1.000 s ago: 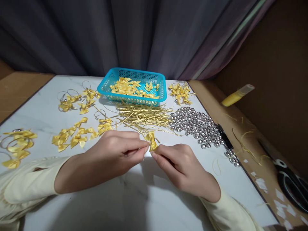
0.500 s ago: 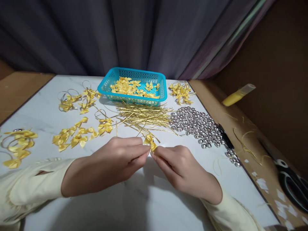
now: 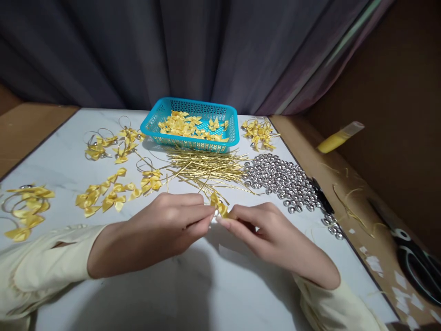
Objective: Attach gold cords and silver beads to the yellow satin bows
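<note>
A small yellow ribbon bow [image 3: 217,204] is pinched between my two hands, low over the near middle of the white tabletop. My left hand [image 3: 161,227] is closed, its thumb and forefinger at the bow's left side. From the right, my right hand [image 3: 270,234] pinches the bow's lower right end between thumb and forefinger. A whitish spot shows below the bow, too small to name. Just beyond the hands lies a heap of gold twist ties [image 3: 210,164]. Silver bell-like beads [image 3: 280,179] are piled to the right of it.
Behind the ties stands a blue basket [image 3: 189,139] of yellow bows. More bows [image 3: 99,195] lie at left, several with looped gold ties [image 3: 96,147]. At right are a black clip-like object [image 3: 323,196], scissors [image 3: 418,262], a yellow tube [image 3: 339,139] and paper scraps [image 3: 374,263].
My right hand has shifted slightly to the right and turned, with its fingers looser around the bow's end. The bow has tilted a little. My left hand has hardly moved.
</note>
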`<state>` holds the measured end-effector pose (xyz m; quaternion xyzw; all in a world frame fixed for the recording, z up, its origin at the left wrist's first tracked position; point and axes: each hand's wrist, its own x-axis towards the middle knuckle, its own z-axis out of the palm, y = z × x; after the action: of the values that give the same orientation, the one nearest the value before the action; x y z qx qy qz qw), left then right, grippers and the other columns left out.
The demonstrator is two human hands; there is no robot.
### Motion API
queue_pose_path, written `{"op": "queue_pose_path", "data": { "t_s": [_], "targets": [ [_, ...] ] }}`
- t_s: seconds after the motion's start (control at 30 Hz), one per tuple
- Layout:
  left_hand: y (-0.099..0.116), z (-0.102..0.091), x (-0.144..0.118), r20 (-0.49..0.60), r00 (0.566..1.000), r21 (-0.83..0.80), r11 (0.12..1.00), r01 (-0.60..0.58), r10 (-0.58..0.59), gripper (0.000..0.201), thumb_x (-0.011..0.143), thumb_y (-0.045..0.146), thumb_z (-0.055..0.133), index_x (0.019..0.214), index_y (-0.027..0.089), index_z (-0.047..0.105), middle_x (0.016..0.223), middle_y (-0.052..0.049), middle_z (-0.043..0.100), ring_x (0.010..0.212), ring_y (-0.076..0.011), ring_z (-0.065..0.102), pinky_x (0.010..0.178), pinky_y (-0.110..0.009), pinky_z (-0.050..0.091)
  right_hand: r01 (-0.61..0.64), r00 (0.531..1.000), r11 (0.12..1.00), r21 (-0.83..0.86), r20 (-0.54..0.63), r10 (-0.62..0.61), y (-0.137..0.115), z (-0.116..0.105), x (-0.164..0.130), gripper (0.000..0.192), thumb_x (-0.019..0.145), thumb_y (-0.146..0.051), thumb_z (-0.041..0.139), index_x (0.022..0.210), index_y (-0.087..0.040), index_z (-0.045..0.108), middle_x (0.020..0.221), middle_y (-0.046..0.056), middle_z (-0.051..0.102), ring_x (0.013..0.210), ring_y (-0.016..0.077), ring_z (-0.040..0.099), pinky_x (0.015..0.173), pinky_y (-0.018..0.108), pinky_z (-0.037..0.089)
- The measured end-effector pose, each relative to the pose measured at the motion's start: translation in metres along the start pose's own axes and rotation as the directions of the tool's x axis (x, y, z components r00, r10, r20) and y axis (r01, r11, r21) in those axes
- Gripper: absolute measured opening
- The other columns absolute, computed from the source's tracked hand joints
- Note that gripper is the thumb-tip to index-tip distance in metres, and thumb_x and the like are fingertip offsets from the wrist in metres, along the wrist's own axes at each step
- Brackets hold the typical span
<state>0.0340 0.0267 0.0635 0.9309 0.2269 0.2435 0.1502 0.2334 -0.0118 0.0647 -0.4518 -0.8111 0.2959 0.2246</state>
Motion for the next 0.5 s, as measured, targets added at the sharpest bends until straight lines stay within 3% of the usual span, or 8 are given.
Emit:
{"op": "queue_pose_path", "data": {
  "t_s": [0.1, 0.17, 0.33, 0.5],
  "targets": [
    [-0.002, -0.003, 0.002, 0.010, 0.999, -0.032, 0.999, 0.039, -0.039, 0.021, 0.083, 0.008, 0.047, 0.067, 0.013, 0.060, 0.054, 0.005, 0.040, 0.050, -0.0064, 0.036, 0.049, -0.020, 0.028, 0.071, 0.978, 0.997, -0.032, -0.195, -0.076, 0.002, -0.007, -0.002, 0.014, 0.090, -0.018, 0.046, 0.082, -0.016, 0.057, 0.068, 0.000, 0.057, 0.059, 0.0084, 0.050, 0.056, 0.020, 0.038],
    [-0.002, -0.005, 0.003, 0.041, 0.997, -0.051, 0.996, 0.069, -0.067, 0.023, 0.082, 0.008, 0.046, 0.064, 0.014, 0.059, 0.053, 0.005, 0.040, 0.050, -0.0060, 0.035, 0.049, -0.020, 0.028, 0.148, 0.951, 0.987, -0.061, -0.264, -0.159, 0.003, -0.007, -0.002, 0.013, 0.088, -0.012, 0.046, 0.095, -0.016, 0.056, 0.086, 0.005, 0.060, 0.077, 0.0127, 0.055, 0.068, 0.025, 0.044],
    [0.001, -0.007, 0.008, 0.091, 0.992, -0.116, 0.988, 0.099, -0.089, 0.030, 0.080, 0.008, 0.047, 0.050, 0.013, 0.051, 0.050, 0.006, 0.033, 0.046, -0.0047, 0.030, 0.045, -0.018, 0.025, 0.268, 0.946, 0.961, -0.073, -0.169, -0.276, 0.006, 0.002, 0.000, 0.043, 0.081, 0.002, 0.041, 0.119, -0.017, 0.048, 0.116, 0.009, 0.054, 0.107, 0.0182, 0.047, 0.090, 0.035, 0.042],
    [0.001, -0.005, 0.012, 0.097, 0.992, -0.183, 0.979, 0.093, -0.076, 0.031, 0.079, 0.008, 0.047, 0.048, 0.013, 0.049, 0.050, 0.006, 0.032, 0.045, -0.0048, 0.030, 0.044, -0.017, 0.026, 0.259, 0.963, 0.966, 0.007, -0.081, -0.257, 0.011, 0.006, 0.000, 0.052, 0.077, 0.003, 0.038, 0.125, -0.015, 0.043, 0.111, 0.010, 0.055, 0.103, 0.0187, 0.049, 0.084, 0.036, 0.046]
  ]
}}
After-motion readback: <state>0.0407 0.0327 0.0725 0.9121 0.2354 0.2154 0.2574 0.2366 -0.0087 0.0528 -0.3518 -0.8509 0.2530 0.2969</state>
